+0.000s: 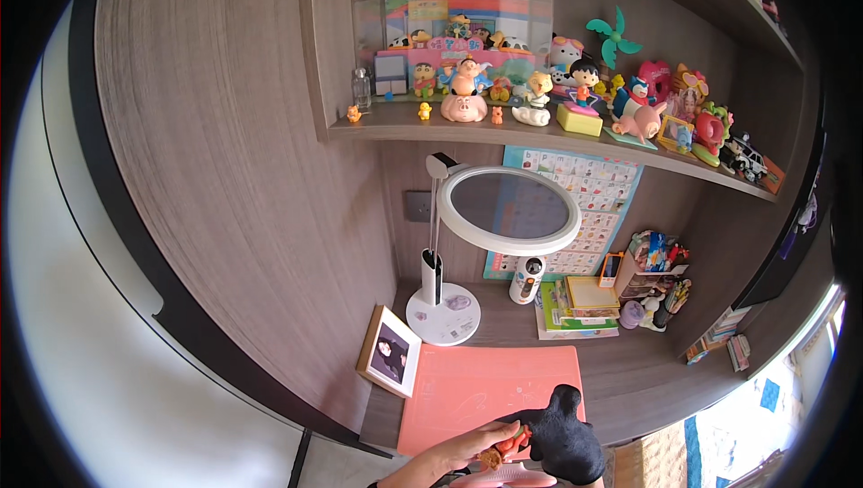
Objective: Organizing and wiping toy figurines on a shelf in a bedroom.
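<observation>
My left hand comes in from the lower edge, its fingers closed round a small red and brown figurine-like thing with a touch of green. Against its right side is a rounded black object with an upright knob on top; I cannot make out its kind. Below the hand, a pale pink ribbed thing is cut off by the lower edge. All of this is in front of a coral desk mat. No part of my right hand shows.
A white ring-headed desk lamp stands behind the mat, beside a framed photo. Stacked books, a white cylindrical device and a pen holder line the back. Overhead juts a shelf crowded with figurines.
</observation>
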### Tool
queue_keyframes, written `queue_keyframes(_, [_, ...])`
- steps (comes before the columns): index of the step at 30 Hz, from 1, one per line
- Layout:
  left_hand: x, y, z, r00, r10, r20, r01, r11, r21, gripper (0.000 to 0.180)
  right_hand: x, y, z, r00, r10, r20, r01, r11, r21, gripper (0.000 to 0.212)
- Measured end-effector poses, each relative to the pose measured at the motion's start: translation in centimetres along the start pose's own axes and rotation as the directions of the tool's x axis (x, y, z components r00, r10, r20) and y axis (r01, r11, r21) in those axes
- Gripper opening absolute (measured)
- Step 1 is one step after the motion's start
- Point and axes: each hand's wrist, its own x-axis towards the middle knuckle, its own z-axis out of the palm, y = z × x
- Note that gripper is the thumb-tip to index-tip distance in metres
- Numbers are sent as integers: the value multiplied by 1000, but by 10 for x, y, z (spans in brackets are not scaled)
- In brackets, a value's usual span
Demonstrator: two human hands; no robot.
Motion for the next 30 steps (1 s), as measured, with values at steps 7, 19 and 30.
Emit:
queue_keyframes(7, [-5,14,15,952,222,-211,-40,771,635,33,-1,20,18,999,-48,-6,48,991,125,46])
queue_keyframes(19, [-9,13,11,956,169,-239,104,567,817,37,-32,112,100,980,-101,-169,126,982,143,40])
queue_keyframes(30, [5,-10,-10,997,14,-78,-4,992,129,47,-40,74,61,993,56,-100,-52,998,37,37])
